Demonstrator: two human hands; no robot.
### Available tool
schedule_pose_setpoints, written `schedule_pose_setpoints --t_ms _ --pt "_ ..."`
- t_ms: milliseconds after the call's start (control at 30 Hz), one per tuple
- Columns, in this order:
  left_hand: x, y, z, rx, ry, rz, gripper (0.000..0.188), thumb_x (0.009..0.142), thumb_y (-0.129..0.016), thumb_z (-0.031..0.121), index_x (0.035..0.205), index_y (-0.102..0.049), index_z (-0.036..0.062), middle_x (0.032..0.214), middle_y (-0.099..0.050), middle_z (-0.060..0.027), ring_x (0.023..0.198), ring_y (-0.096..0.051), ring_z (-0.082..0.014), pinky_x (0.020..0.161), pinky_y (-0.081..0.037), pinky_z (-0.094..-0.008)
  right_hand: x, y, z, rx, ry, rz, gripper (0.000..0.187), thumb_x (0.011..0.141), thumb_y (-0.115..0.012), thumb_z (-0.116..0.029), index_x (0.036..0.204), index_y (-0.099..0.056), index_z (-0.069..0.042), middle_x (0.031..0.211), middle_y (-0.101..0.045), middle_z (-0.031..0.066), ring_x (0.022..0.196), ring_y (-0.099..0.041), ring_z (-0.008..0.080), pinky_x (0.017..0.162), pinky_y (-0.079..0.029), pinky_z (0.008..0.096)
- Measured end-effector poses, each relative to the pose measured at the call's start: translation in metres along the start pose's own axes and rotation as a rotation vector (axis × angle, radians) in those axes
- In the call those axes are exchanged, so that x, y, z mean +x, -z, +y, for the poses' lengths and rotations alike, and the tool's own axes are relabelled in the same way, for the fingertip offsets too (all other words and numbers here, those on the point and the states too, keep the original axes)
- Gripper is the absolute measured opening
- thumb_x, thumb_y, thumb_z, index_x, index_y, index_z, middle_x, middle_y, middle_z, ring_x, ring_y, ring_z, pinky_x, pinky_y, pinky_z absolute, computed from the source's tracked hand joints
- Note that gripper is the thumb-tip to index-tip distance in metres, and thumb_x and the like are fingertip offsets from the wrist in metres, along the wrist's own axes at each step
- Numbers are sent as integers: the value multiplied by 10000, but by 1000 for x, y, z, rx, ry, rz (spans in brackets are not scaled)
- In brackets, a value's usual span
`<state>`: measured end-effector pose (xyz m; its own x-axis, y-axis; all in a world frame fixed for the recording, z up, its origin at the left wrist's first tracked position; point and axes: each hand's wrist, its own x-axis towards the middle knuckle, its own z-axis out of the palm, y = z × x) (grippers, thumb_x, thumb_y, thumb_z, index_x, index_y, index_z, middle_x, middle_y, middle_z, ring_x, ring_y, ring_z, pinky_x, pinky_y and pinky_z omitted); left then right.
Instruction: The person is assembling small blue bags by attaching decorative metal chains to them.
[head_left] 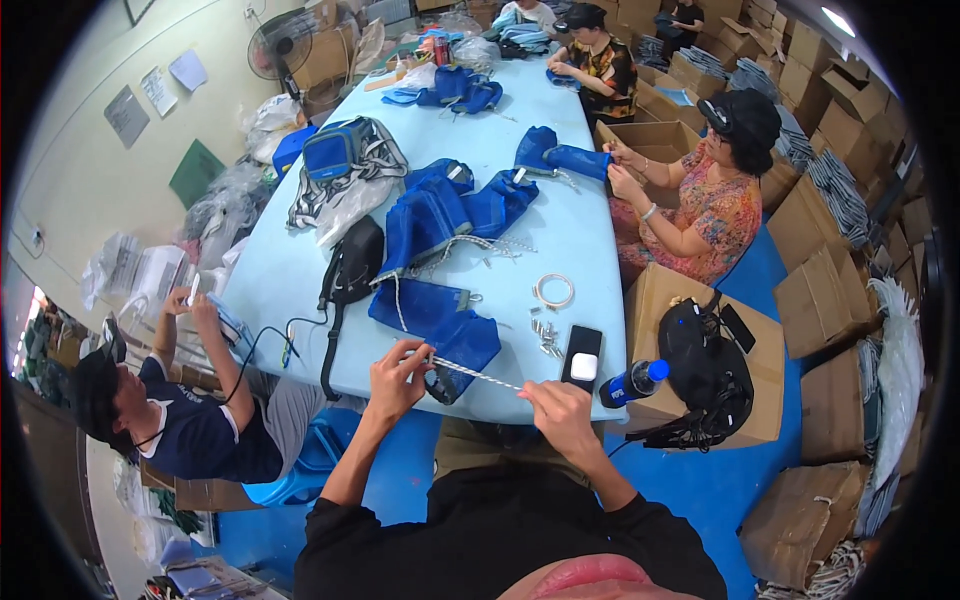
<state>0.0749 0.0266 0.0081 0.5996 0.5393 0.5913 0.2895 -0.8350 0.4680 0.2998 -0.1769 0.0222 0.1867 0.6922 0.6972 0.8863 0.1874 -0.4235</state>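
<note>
Pale blue worktop (575, 220) runs lengthwise through a crowded workroom, with cardboard boxes (830, 270) piled along the right. Nearest, a thin white cord (475, 373) stretches between the wearer's two hands, its long axis running left to right and dipping toward the wearer at the right. The left hand (399, 378) pinches it between thumb and fingertips; whether a small fitting sits there too is too small to tell. The right hand (562, 414), fingers curled, pinches the cord farther along. A blue mesh bag (440, 318) lies just beyond the cord, nearer the left hand. Just beyond the right hand are a black phone (581, 342) and a white case (584, 367); to that hand's right stands a blue bottle (630, 384). Past the phone lie loose metal pieces (547, 338) and a tape roll (553, 291). Beyond the left hand sits a black pouch (357, 262). Farther off, past the right hand, a co-worker (715, 200) handles more blue mesh.
</note>
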Motion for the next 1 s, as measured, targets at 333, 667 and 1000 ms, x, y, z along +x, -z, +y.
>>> schedule_pose_setpoints --t_ms 333,667,1000 --pt "-19 -35 10 -131 104 -48 279 793 -844 38 1062 -771 55 1076 -686 -120 953 -727 -321 799 -606 -389 -29 -6 -2 209 -206 -86 97 919 -746 -112 946 -727 -20 737 -649 104 628 -644 310 555 -488 405" --pt "-53 -67 3 -207 206 49 314 810 -809 27 1114 -732 19 1152 -716 -169 1030 -729 -361 890 -583 -410 -9 -18 -30 233 -127 -114 116 887 -785 -96 972 -740 -32 812 -639 72 700 -665 271 587 -520 387" --pt "-60 -66 -8 -237 347 106 371 845 -729 -54 1211 -699 3 1215 -704 -178 1089 -720 -329 906 -594 -386 4 -39 -38 294 -143 -70 94 875 -770 -23 965 -745 -12 884 -728 101 741 -704 291 624 -547 380"
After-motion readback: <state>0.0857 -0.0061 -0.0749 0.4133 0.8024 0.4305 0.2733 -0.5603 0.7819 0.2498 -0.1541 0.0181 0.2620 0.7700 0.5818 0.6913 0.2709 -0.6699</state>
